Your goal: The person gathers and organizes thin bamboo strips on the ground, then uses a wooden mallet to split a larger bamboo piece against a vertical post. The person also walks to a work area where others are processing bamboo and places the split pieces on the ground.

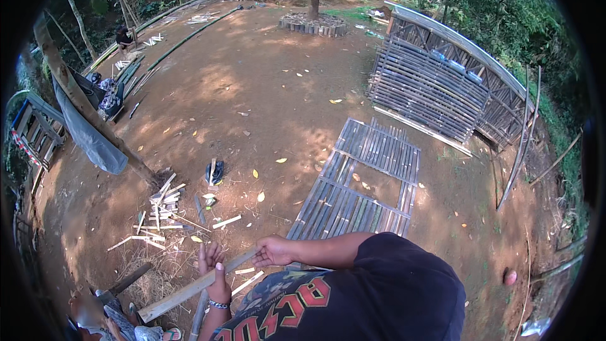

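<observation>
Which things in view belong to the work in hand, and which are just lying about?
In hand:
flat strip, held by right hand, against left hand
perhaps pale pieces, bamboo panel

Probably lying about:
yellow leaves
reddish round object

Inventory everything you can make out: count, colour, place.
Plank: one, grey-brown, across both hands
Bamboo panel: one, grey-brown, ground ahead
Bamboo poles: many, brown, upper right
Wood strips: many, pale, left ground
Bag: one, dark, right of strips
Tarp: one, grey, left
Tree trunk: one, brown, top centre
Round object: one, reddish, lower right
Leaves: many, yellow, scattered
Other people: several, mixed clothing, mostly left
Left hand: one, bare, mid-plank
Right hand: one, bare, plank's far end
</observation>
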The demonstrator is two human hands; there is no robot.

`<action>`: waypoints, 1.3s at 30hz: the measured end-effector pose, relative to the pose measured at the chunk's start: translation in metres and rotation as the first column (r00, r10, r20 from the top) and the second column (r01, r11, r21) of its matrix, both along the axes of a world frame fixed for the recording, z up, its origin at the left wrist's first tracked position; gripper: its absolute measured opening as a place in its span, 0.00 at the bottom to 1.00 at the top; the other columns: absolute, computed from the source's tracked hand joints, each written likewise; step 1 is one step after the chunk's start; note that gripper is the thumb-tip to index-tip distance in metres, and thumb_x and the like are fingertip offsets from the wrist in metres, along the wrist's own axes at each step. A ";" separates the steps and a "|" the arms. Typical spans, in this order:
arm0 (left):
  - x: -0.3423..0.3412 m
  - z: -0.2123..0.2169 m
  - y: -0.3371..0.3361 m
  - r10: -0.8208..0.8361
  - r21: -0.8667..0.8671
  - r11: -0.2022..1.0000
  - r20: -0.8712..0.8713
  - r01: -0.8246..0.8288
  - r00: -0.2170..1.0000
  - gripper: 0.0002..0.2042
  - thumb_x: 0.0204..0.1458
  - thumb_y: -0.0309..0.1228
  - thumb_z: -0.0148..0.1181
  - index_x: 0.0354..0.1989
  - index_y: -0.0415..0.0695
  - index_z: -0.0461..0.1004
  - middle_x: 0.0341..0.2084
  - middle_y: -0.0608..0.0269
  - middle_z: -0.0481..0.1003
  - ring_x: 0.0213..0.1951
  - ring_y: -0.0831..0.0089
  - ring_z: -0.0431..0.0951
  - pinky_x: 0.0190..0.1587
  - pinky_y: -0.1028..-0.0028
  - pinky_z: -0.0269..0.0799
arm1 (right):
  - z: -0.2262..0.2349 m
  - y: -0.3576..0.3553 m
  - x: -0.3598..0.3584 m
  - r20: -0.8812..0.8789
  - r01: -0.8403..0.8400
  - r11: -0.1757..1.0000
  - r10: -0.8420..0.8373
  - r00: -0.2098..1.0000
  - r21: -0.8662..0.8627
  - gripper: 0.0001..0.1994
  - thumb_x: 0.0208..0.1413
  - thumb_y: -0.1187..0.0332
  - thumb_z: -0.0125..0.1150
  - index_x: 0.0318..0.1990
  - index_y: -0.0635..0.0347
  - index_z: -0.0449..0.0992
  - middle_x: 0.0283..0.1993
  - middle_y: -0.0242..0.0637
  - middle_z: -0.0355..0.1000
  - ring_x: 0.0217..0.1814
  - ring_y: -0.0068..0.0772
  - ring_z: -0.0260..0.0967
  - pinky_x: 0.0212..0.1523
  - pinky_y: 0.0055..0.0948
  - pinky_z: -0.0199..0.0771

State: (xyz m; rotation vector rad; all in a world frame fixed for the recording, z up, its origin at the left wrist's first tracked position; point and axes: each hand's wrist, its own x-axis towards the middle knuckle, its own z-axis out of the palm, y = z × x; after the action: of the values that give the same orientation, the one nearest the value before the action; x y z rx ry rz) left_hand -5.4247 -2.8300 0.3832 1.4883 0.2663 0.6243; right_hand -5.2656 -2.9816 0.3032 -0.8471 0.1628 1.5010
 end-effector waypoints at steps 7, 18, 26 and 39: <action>0.112 0.016 0.048 0.201 -0.071 0.979 0.147 -0.192 0.968 0.15 0.66 0.31 0.42 0.55 0.37 0.65 0.36 0.52 0.76 0.40 0.67 0.76 0.50 0.63 0.72 | 0.036 0.072 0.104 0.233 -0.248 0.960 0.273 0.933 -0.132 0.14 0.60 0.60 0.52 0.48 0.57 0.69 0.36 0.36 0.73 0.34 0.32 0.76 0.41 0.40 0.80; 0.189 -0.041 0.214 0.113 -0.043 0.992 -0.047 -0.115 0.992 0.13 0.63 0.31 0.51 0.52 0.36 0.69 0.29 0.61 0.72 0.32 0.72 0.75 0.43 0.69 0.73 | -0.048 0.146 0.228 0.419 -0.480 0.757 0.648 0.636 -0.443 0.35 0.53 0.53 0.67 0.66 0.55 0.62 0.48 0.40 0.75 0.44 0.34 0.77 0.36 0.39 0.79; 0.230 -0.086 0.363 0.448 -0.180 0.857 -0.202 -0.483 0.871 0.10 0.62 0.28 0.53 0.46 0.35 0.74 0.26 0.68 0.70 0.28 0.81 0.70 0.33 0.79 0.67 | -0.134 0.127 0.317 0.396 -0.045 0.400 0.916 0.067 -0.916 0.32 0.49 0.47 0.65 0.58 0.59 0.72 0.55 0.55 0.72 0.55 0.51 0.72 0.56 0.39 0.71; 0.200 -0.197 0.410 0.750 -0.207 0.492 -0.394 -0.846 0.532 0.08 0.64 0.32 0.52 0.41 0.38 0.72 0.26 0.65 0.71 0.29 0.80 0.71 0.35 0.77 0.68 | -0.233 0.298 0.396 0.606 -0.417 0.547 0.795 -0.012 -0.726 0.29 0.53 0.52 0.63 0.57 0.62 0.71 0.51 0.52 0.75 0.55 0.52 0.72 0.55 0.40 0.72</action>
State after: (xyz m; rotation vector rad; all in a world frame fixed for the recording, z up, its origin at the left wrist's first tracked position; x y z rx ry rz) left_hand -5.2251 -2.4204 0.1863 0.9804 1.2958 1.0599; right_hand -4.8694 -2.6839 0.0706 -2.2232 -1.0613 1.5126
